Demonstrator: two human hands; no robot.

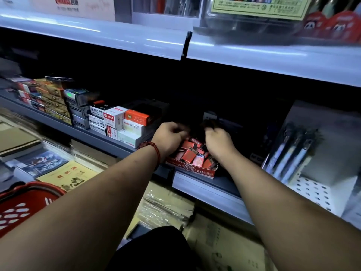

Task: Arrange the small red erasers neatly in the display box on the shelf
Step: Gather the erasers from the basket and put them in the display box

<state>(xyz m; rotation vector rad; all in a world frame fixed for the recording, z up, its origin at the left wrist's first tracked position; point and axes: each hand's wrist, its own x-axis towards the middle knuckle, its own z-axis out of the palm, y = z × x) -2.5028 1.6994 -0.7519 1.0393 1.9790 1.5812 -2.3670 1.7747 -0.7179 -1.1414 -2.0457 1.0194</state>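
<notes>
Erasers [189,154], long sides pointing all ways, are being reached for in the box [197,170] on the shelf [205,185], just below & btwn left hand [169,138] and right hand [219,142]. Both curled, equally near; what's gripped can't be told tbh.

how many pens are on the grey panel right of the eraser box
3, side by side on the grey panel: left pen, middle pen, right pen. The view is blurred, so others may be hidden.
</notes>
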